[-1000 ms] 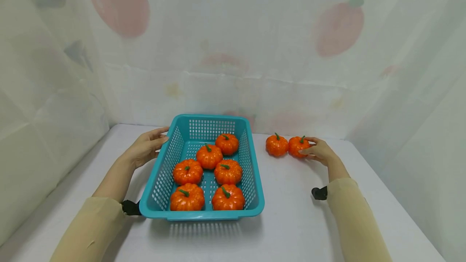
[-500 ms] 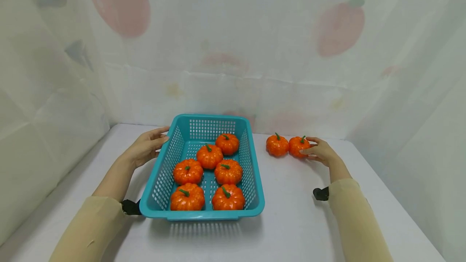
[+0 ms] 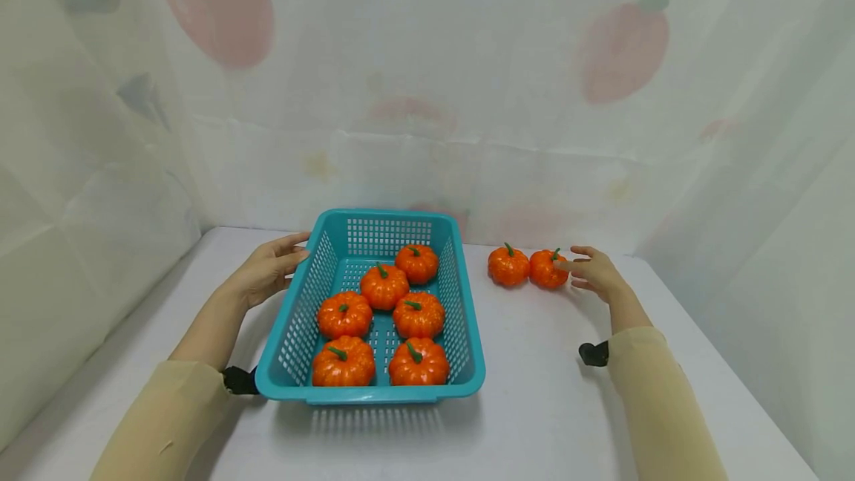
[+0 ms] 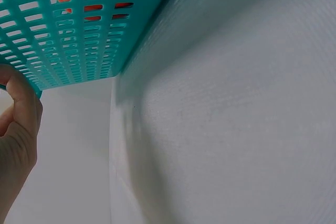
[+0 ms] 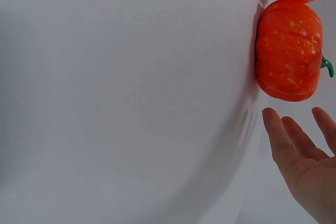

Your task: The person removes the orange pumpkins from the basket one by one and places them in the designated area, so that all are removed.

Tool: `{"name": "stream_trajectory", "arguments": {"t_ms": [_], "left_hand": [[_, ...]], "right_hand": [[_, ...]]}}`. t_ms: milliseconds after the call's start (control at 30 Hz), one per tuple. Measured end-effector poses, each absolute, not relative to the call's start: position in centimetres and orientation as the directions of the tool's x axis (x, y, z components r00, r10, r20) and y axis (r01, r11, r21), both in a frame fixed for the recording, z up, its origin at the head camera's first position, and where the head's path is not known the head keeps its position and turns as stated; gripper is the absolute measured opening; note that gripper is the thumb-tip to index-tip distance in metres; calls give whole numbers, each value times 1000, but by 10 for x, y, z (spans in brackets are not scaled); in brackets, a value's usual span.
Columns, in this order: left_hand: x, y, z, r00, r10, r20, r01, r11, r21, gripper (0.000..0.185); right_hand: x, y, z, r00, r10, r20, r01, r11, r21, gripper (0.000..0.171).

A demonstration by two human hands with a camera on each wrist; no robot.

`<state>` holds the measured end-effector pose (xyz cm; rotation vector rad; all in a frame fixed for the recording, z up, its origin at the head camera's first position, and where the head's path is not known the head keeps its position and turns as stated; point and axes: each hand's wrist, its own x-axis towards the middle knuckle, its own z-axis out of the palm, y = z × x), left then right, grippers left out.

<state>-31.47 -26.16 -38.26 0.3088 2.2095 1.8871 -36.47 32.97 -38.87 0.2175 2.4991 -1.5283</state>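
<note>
1. We see the right hand (image 3: 594, 273) with fingers straight and spread, gripping nothing, just beside the nearer pumpkin (image 3: 548, 269) on the desk (image 3: 534, 407). The left hand (image 3: 267, 273) rests flat against the outside of the left wall of the teal basket (image 3: 300, 332), fingers extended and not curled round it.
2. The right wrist view shows a narrow gap between the fingertips (image 5: 270, 116) and the nearer pumpkin (image 5: 289, 51); in the head view the two appear to touch.
3. The left wrist view shows only the thumb (image 4: 23, 103) at the basket's perforated wall (image 4: 79, 35), with orange visible through the upper slots. How the other fingers lie cannot be told there.
4. The second pumpkin (image 3: 508, 266) sits touching the nearer one on its left, between it and the basket; both stand well apart from the desk's front edge and near the back curtain (image 3: 427, 95).
5. Bare desk lies in front of both pumpkins and between them and the basket's right wall.
6. Both loose pumpkins stand upright, green stems pointing up, tilted slightly. They are round, with no clear long axis.
7. Six pumpkins (image 3: 384, 286) lie inside the basket, stems up. The basket's long axis runs from the person toward the curtain.
</note>
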Motion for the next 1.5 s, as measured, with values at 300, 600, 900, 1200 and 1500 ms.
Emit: {"name": "stream_trajectory", "arguments": {"t_ms": [300, 600, 900, 1200, 1500], "left_hand": [[-315, -263, -384, -953, 300, -26, 20, 148, 989, 70], [-317, -263, -385, -952, 307, -20, 26, 144, 989, 69], [-316, -262, -384, -951, 309, -20, 26, 144, 989, 69], [-317, -261, -385, -952, 304, -20, 22, 134, 991, 69], [-317, -262, -385, -951, 309, -21, 18, 123, 992, 71]], "right_hand": [[-361, 328, -376, -989, 76, -126, 147, 481, -864, 87], [-363, 309, -355, -991, 136, -5, 73, 500, -863, 84], [-369, 277, -324, -996, 70, 61, -19, 494, -869, 80], [-376, 235, -285, -995, -44, 85, -96, 432, -897, 76], [-377, 178, -259, -981, -153, 120, -169, 357, -919, 72]]}}
